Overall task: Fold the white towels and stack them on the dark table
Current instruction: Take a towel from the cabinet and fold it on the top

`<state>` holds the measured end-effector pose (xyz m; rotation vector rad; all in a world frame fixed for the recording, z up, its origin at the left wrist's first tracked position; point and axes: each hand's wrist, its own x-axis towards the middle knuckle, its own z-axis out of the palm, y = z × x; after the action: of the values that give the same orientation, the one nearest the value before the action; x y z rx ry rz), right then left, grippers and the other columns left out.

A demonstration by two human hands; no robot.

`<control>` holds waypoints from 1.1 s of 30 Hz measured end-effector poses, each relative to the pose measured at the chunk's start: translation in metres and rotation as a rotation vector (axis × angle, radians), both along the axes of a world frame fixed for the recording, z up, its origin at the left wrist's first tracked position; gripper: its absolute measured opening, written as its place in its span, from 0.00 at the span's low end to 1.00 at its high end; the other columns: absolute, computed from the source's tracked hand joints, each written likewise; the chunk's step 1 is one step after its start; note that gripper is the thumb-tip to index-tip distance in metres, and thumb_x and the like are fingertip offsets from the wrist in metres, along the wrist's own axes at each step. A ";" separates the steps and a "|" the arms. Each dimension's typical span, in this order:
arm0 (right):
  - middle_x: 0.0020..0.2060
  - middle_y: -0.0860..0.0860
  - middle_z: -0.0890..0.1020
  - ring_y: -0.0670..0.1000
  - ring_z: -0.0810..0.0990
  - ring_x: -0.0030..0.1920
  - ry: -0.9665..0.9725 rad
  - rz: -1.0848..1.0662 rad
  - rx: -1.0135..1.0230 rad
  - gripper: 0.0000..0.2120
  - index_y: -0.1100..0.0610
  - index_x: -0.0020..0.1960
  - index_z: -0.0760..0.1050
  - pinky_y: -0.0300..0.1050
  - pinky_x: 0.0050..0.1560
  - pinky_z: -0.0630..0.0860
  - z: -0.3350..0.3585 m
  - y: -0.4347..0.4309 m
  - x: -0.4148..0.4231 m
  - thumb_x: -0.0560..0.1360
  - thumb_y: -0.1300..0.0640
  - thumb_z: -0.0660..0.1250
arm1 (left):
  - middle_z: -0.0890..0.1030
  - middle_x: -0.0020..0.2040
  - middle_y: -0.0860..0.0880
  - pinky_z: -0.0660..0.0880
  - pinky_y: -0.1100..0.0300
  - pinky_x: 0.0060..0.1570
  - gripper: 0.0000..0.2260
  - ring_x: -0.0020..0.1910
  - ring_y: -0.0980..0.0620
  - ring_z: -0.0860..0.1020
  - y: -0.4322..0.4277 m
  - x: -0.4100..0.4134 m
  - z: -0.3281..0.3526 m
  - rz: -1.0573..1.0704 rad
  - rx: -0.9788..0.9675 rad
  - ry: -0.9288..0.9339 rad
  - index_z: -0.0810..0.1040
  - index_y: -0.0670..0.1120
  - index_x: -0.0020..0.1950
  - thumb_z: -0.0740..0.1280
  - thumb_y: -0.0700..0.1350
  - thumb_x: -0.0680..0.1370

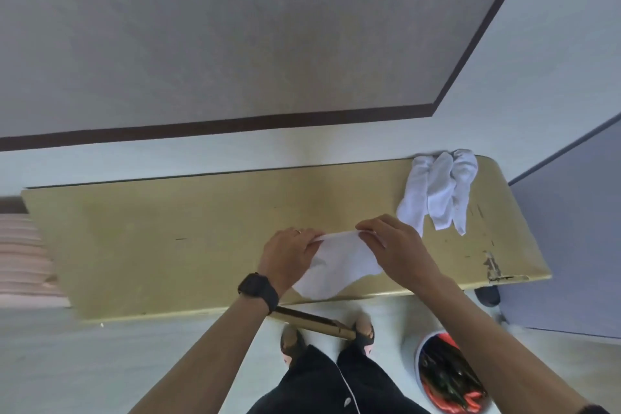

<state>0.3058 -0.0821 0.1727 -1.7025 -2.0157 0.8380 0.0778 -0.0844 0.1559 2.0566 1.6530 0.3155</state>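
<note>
The step in hand looks like a fold of the white towel (339, 262) that lies near the front edge of the desk (168, 245), right in front of the person. To do it well, I'd say both far corners should travel together and at the same height, so the edge stays straight. They should land square on the near edge, which hangs slightly over the desk's front. Then a flat palm can smooth the crease before the next fold. The cloth looks thin and limp, so a slack corner would likely droop and skew the fold.

The left hand (289, 255), with a dark wristwatch (258, 289) on its wrist, has its fingers curled over the towel's far left corner and grips it. The right hand (393, 245) pinches the far right corner between thumb and fingers. The far edge is drawn taut between them.

A heap of towels (440, 191), unfolded, waits at the desk's far right corner, apart from both hands. I see no folded stack yet.
</note>
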 end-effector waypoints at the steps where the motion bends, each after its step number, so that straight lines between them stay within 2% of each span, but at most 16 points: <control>1: 0.53 0.46 0.81 0.47 0.79 0.53 -0.027 0.026 0.019 0.09 0.52 0.59 0.81 0.36 0.55 0.72 0.001 0.000 -0.001 0.80 0.56 0.65 | 0.84 0.54 0.48 0.71 0.56 0.50 0.13 0.52 0.45 0.79 -0.001 -0.012 0.002 -0.017 0.002 0.028 0.79 0.51 0.65 0.60 0.48 0.84; 3: 0.53 0.47 0.82 0.50 0.79 0.54 -0.074 0.062 0.043 0.10 0.53 0.59 0.81 0.44 0.56 0.74 0.001 0.001 -0.003 0.80 0.57 0.65 | 0.84 0.51 0.47 0.73 0.54 0.48 0.14 0.50 0.45 0.79 -0.001 -0.035 0.004 -0.041 0.012 0.079 0.79 0.52 0.65 0.59 0.48 0.84; 8: 0.52 0.48 0.83 0.51 0.78 0.54 -0.159 0.097 0.002 0.11 0.52 0.60 0.79 0.47 0.55 0.74 0.002 0.005 -0.003 0.82 0.57 0.61 | 0.83 0.56 0.52 0.75 0.56 0.50 0.15 0.53 0.49 0.79 0.011 -0.070 0.016 -0.069 0.004 0.215 0.77 0.54 0.67 0.55 0.51 0.85; 11: 0.51 0.49 0.83 0.52 0.78 0.53 -0.185 0.088 0.023 0.11 0.54 0.60 0.79 0.44 0.50 0.72 0.004 0.007 0.002 0.82 0.57 0.61 | 0.83 0.57 0.52 0.75 0.56 0.51 0.15 0.54 0.49 0.79 0.018 -0.084 0.021 -0.061 -0.007 0.281 0.77 0.55 0.67 0.54 0.51 0.85; 16: 0.48 0.50 0.85 0.53 0.81 0.48 -0.231 0.081 0.133 0.10 0.55 0.59 0.80 0.36 0.39 0.65 0.008 0.008 0.008 0.82 0.58 0.62 | 0.82 0.58 0.54 0.73 0.58 0.51 0.15 0.56 0.52 0.78 0.027 -0.099 0.028 0.015 -0.069 0.255 0.78 0.56 0.64 0.55 0.53 0.85; 20: 0.47 0.50 0.84 0.53 0.81 0.48 -0.216 0.093 0.128 0.10 0.55 0.58 0.79 0.45 0.44 0.75 0.008 0.028 0.007 0.83 0.54 0.60 | 0.82 0.58 0.56 0.73 0.58 0.51 0.14 0.56 0.53 0.78 0.040 -0.108 0.035 0.055 -0.064 0.239 0.79 0.57 0.63 0.56 0.54 0.84; 24: 0.46 0.50 0.84 0.52 0.79 0.47 -0.275 0.057 0.187 0.11 0.56 0.57 0.79 0.45 0.44 0.72 0.021 0.070 0.002 0.83 0.53 0.61 | 0.83 0.56 0.55 0.74 0.59 0.50 0.15 0.54 0.53 0.79 0.065 -0.108 0.048 0.122 0.030 0.239 0.81 0.55 0.62 0.56 0.54 0.84; 27: 0.45 0.52 0.84 0.55 0.78 0.47 -0.325 0.017 0.275 0.12 0.56 0.59 0.78 0.47 0.41 0.69 0.033 0.094 -0.002 0.84 0.55 0.58 | 0.84 0.57 0.50 0.75 0.55 0.53 0.15 0.54 0.48 0.80 0.082 -0.108 0.052 0.113 0.160 0.262 0.78 0.54 0.67 0.56 0.52 0.85; 28: 0.44 0.52 0.84 0.56 0.78 0.47 -0.329 -0.002 0.301 0.11 0.56 0.60 0.78 0.47 0.40 0.68 0.035 0.098 -0.003 0.84 0.56 0.58 | 0.84 0.56 0.48 0.75 0.54 0.53 0.15 0.53 0.46 0.81 0.086 -0.109 0.051 0.108 0.215 0.261 0.77 0.53 0.69 0.57 0.50 0.85; 30: 0.40 0.54 0.82 0.58 0.78 0.44 -0.315 -0.054 0.349 0.10 0.56 0.60 0.77 0.48 0.37 0.69 0.037 0.101 -0.004 0.83 0.57 0.59 | 0.85 0.46 0.45 0.75 0.54 0.46 0.14 0.44 0.43 0.82 0.091 -0.111 0.048 0.096 0.326 0.245 0.79 0.50 0.67 0.61 0.46 0.84; 33: 0.35 0.54 0.79 0.59 0.78 0.39 -0.293 -0.085 0.363 0.08 0.56 0.56 0.78 0.50 0.33 0.70 0.029 0.095 -0.005 0.82 0.56 0.61 | 0.81 0.33 0.50 0.74 0.55 0.40 0.05 0.32 0.46 0.79 0.087 -0.113 0.042 0.090 0.426 0.256 0.79 0.47 0.54 0.65 0.44 0.81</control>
<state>0.3007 0.0133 0.2015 -1.7560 -2.1007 0.1818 -0.0347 0.0023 0.1975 2.4180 1.9707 0.4869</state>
